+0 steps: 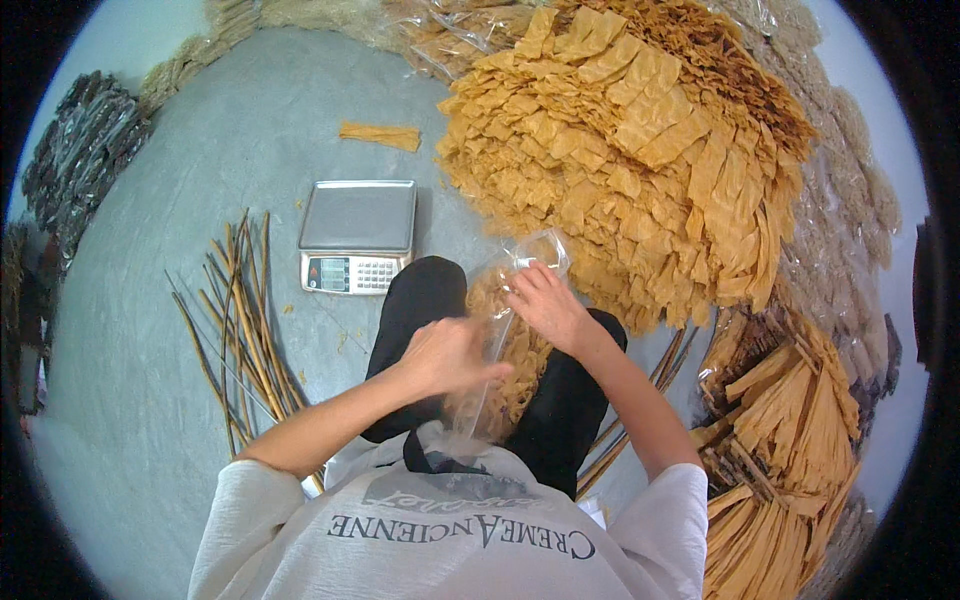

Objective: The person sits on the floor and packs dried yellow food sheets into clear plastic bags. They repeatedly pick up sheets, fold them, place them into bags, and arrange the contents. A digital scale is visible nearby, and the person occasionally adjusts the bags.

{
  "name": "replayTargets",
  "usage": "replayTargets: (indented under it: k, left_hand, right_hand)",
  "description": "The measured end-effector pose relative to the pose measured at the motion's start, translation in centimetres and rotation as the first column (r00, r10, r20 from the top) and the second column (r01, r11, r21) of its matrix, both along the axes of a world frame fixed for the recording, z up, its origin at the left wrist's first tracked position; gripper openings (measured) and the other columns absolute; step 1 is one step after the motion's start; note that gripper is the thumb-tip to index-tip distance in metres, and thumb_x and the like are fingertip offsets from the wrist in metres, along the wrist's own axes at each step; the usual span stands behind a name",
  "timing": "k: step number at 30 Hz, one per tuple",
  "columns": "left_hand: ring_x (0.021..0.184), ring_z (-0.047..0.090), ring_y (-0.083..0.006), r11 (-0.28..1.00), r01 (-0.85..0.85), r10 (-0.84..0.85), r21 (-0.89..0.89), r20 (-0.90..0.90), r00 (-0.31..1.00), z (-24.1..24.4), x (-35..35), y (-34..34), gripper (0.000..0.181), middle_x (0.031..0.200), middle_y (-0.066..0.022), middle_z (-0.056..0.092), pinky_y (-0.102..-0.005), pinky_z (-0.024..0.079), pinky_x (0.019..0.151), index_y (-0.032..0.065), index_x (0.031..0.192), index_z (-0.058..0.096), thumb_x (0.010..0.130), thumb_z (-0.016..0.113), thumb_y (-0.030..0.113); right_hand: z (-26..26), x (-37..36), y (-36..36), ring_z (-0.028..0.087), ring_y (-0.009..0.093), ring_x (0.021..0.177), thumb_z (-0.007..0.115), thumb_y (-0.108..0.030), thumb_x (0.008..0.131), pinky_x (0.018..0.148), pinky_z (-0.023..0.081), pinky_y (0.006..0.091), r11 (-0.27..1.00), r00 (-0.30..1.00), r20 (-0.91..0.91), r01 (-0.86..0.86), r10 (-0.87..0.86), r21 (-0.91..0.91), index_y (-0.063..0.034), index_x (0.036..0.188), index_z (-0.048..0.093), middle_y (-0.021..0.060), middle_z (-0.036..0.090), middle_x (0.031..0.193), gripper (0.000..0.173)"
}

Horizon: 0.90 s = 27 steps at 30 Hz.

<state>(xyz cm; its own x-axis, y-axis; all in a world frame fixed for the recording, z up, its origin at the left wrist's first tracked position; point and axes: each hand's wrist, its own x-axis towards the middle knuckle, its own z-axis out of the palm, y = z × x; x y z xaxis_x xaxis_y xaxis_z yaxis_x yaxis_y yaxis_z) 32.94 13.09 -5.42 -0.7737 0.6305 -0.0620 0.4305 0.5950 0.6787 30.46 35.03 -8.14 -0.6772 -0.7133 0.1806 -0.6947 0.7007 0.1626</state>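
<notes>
A clear plastic bag point(525, 375) filled with curled tan strips, possibly dried sheet material, lies lengthwise between my black-clad knees. My right hand point(546, 304) has its fingers closed on the bag near its far end, where the loose clear plastic point(551, 246) sticks out past the fingertips. Motion blurs my left hand point(454, 356), which is over the bag's left side with the thumb pointing right. Whether its fingers grip the plastic cannot be made out. Part of the bag's contents is hidden under both hands.
A digital scale point(358, 217) stands on the grey floor point(187, 172), with a flat yellow bundle point(380, 136) beyond it. Long thin sticks point(244, 322) lie at left. A big heap of yellow-brown sheets point(600, 172) rises ahead right; fan-shaped bundles point(780, 450) lie at right. Filled bags point(86, 150) line the wall.
</notes>
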Motion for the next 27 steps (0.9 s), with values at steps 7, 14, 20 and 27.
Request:
replayTargets:
  k: [7,14,20,27]
  left_hand:
    - [0.057,0.057,-0.0377,0.996,-0.048,0.057,0.074,-0.124,0.991,-6.4,-2.0,4.4,0.023,0.059,-0.0219,0.055,-0.0441,0.046,0.056,-0.0029,0.065,0.061,0.075,0.063,0.018]
    - [0.058,0.056,-0.0371,0.984,-0.031,0.031,0.175,0.002,1.000,-6.8,-0.6,3.2,0.015,0.059,-0.0208,0.055,-0.0441,0.044,0.056,0.0012,0.070,0.064,0.077,0.060,0.015]
    - [0.071,0.059,-0.0412,0.989,0.003,-0.009,0.147,0.042,0.999,-6.6,-0.2,3.1,0.020,0.070,-0.0231,0.059,-0.0490,0.046,0.065,0.0020,0.075,0.063,0.080,0.057,0.020]
    - [0.060,0.059,-0.0355,0.987,-0.002,0.007,0.161,-0.032,0.999,-6.7,0.1,2.9,0.012,0.060,-0.0184,0.057,-0.0437,0.046,0.056,0.0039,0.076,0.065,0.079,0.060,0.014]
  right_hand:
    - [-0.2,0.2,-0.1,0.048,0.027,0.107,0.053,-0.012,0.072,0.101,0.032,0.0413,0.997,0.998,-0.020,-0.057,0.056,-0.055,-0.0059,0.088,0.055,0.0103,0.053,0.104,0.017]
    - [0.7,-0.5,0.7,0.048,0.027,0.107,0.052,-0.010,0.074,0.103,0.031,0.0420,0.994,0.994,0.057,-0.091,0.094,-0.056,-0.0079,0.088,0.055,0.0085,0.053,0.103,0.015]
    - [0.3,-3.9,2.9,0.047,0.027,0.111,0.052,-0.012,0.076,0.105,0.030,0.0423,0.999,1.000,-0.011,-0.017,0.017,0.038,-0.0092,0.094,0.057,0.0094,0.053,0.107,0.019]
    - [1.7,-8.0,4.7,0.046,0.026,0.111,0.052,-0.011,0.076,0.103,0.032,0.0399,0.991,0.988,-0.114,0.112,-0.103,0.076,-0.0085,0.094,0.059,0.0092,0.053,0.105,0.019]
